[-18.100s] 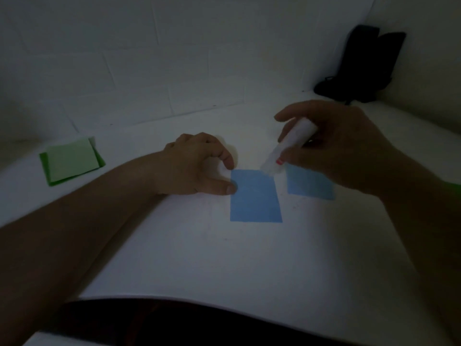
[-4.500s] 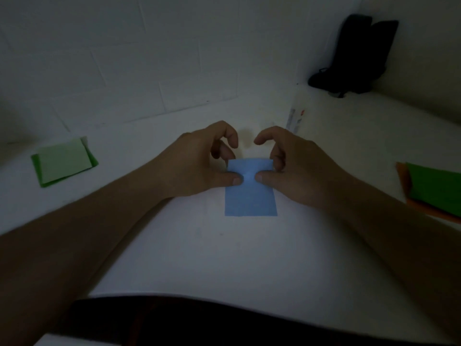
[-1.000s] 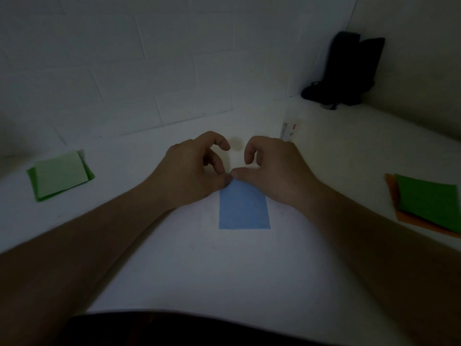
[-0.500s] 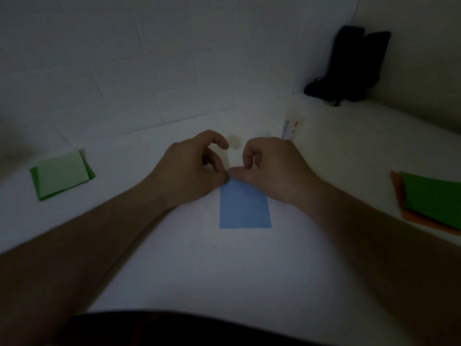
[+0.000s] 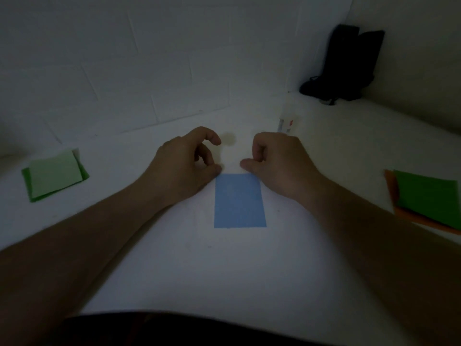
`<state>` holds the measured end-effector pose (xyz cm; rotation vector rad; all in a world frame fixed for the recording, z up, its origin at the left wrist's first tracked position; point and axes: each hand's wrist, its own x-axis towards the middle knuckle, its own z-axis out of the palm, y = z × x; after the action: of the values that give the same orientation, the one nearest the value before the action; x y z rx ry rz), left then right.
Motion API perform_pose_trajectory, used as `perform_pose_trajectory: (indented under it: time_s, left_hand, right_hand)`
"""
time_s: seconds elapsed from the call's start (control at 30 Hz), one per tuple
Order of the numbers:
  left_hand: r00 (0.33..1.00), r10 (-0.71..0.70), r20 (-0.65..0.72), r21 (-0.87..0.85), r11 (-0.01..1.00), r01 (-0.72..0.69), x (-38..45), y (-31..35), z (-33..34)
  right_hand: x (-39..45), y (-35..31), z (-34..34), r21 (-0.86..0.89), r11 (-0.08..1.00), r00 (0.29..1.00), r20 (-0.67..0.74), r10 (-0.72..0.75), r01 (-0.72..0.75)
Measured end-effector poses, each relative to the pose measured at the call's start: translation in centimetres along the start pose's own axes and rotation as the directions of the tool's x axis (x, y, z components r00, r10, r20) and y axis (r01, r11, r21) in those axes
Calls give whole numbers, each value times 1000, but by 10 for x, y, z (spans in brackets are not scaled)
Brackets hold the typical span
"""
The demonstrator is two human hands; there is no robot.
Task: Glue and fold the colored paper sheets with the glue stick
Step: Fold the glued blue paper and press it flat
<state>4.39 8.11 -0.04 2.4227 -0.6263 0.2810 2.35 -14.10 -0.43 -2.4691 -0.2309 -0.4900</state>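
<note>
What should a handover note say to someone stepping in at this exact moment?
Left hand: fingers curled, thumb tip at the far left corner of the blue paper; holds nothing.
Right hand: same pose, thumb at the far right corner; holds nothing.
Blue paper lies flat on the white table in front of the person.
Glue stick stands upright beyond the right hand.
Light green folded pile sits far left; green sheet on an orange sheet sits far right.
Done: the blue piece looks folded and pressed.
Left: likely set it aside, then glue and fold the right-hand sheets.
</note>
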Motion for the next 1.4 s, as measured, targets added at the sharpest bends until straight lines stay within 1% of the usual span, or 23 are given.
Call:
perform_pose_trajectory:
  time_s: [0.03, 0.1, 0.17, 0.2, 0.27, 0.37, 0.43, 0.5, 0.63, 0.67, 0.7, 0.77, 0.83, 0.9, 0.97, 1.0, 1.03, 1.13, 1.2, 1.23, 1.3, 1.37, 1.4]
  left_hand:
    - [1000, 3, -15, -8, 1000, -3, 0, 0, 0]
    - [1000, 12, -22, -19, 1000, -12, -1, 1, 1]
    - [1000, 13, 18, -15, 1000, -13, -1, 1, 1]
    - [999, 6, 47, -16, 1000, -6, 0, 0, -1]
    - [996, -11, 89, -40, 999, 15, 1, -1, -4]
    - [999, 7, 33, -53, 999, -6, 0, 0, -3]
    - [999, 45, -18, -8, 999, -45, -1, 2, 1]
    - [997, 74, -13, 37, 997, -74, 0, 1, 3]
    - [989, 44, 143, -40, 998, -38, 3, -8, -6]
    - [985, 44, 164, -60, 998, -34, 3, -8, -7]
    - [986, 52, 158, -62, 997, -43, 3, -7, -6]
    - [993, 81, 90, -14, 997, -80, 3, -4, -1]
    - [994, 99, 43, 30, 994, -100, 3, -3, 3]
    - [992, 72, 106, 10, 997, -74, 3, -6, -3]
    - [966, 40, 256, -54, 998, -27, 5, -9, -12]
    - [953, 37, 302, -87, 996, -11, 5, -8, -14]
    - [955, 40, 294, -100, 995, -11, 5, -8, -12]
    - [989, 39, 143, -31, 999, -35, 5, -1, -2]
    - [991, 60, 123, 12, 998, -62, 3, 0, 0]
    - [989, 71, 131, 14, 997, -73, 4, -2, -2]
    - [971, 109, 212, 1, 994, -112, 5, -8, -8]
    - [913, 190, 361, -45, 981, -186, 3, -13, -14]
    - [884, 221, 412, -76, 975, -208, 1, -13, -16]
  right_hand:
    - [0, -1, -2, 20, 1000, 1000, -8, 6, -6]
    - [-2, -6, -2, 34, 999, 999, 35, -11, 10]
    - [-6, -10, 2, 16, 1000, 995, 100, -27, 26]
    - [-7, -9, 3, -9, 1000, 995, 102, -22, 23]
    - [-3, -4, 2, -51, 999, 999, 43, -11, 13]
    - [-2, -2, 0, -9, 1000, 1000, -5, -11, 11]
    - [-4, -7, 1, 11, 999, 998, 57, -35, 35]
    - [-5, -10, 1, 30, 998, 990, 131, -50, 47]
    - [-4, -8, -17, 85, 995, 927, 368, -77, 49]
    - [-4, -8, -20, 86, 995, 924, 374, -81, 53]
    - [-5, -6, -20, 94, 994, 938, 338, -83, 54]
    - [-3, -2, -17, 98, 993, 972, 219, -91, 71]
    - [-1, -2, -15, 54, 993, 972, 206, -110, 101]
    - [1, 0, -22, 21, 995, 946, 306, -104, 102]
    - [0, 1, -34, 21, 997, 903, 423, -78, 77]
    - [-1, 1, -36, 24, 997, 897, 435, -76, 73]
    - [-1, 2, -36, 25, 997, 912, 402, -79, 75]
    - [-2, 2, -22, 16, 993, 971, 208, -118, 117]
    - [-2, -1, -14, -1, 989, 971, 188, -145, 148]
    - [-1, 0, -15, 2, 989, 967, 210, -144, 147]
    - [-1, 0, -25, 19, 992, 932, 340, -126, 128]
    - [-5, 0, -37, 19, 993, 864, 491, -110, 115]
    - [-6, -1, -40, 17, 994, 851, 516, -102, 108]
